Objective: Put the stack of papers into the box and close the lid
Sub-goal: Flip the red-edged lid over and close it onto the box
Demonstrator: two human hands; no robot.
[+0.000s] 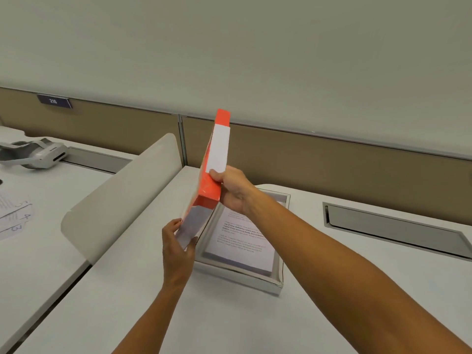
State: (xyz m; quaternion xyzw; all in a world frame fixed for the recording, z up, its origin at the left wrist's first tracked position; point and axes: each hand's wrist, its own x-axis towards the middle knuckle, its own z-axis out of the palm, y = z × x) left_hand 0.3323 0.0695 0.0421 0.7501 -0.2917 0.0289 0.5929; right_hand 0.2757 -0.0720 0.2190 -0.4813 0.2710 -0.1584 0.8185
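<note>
An open white box (pixel 278 279) sits on the desk in front of me, and the stack of printed papers (pixel 242 241) lies flat inside it. I hold the orange and white lid (pixel 217 154) almost on edge above the box's left side. My left hand (pixel 176 249) grips the lid's lower near corner. My right hand (pixel 232 187) grips its right edge higher up, and my right forearm crosses over the box's near right part.
A curved beige divider (pixel 122 200) stands left of the box. Beyond it lie a white headset (pixel 38 154) and numbered sheets (pixel 15 215). A cable hatch (pixel 393 231) is set in the desk at right. A partition wall (pixel 332 154) runs behind.
</note>
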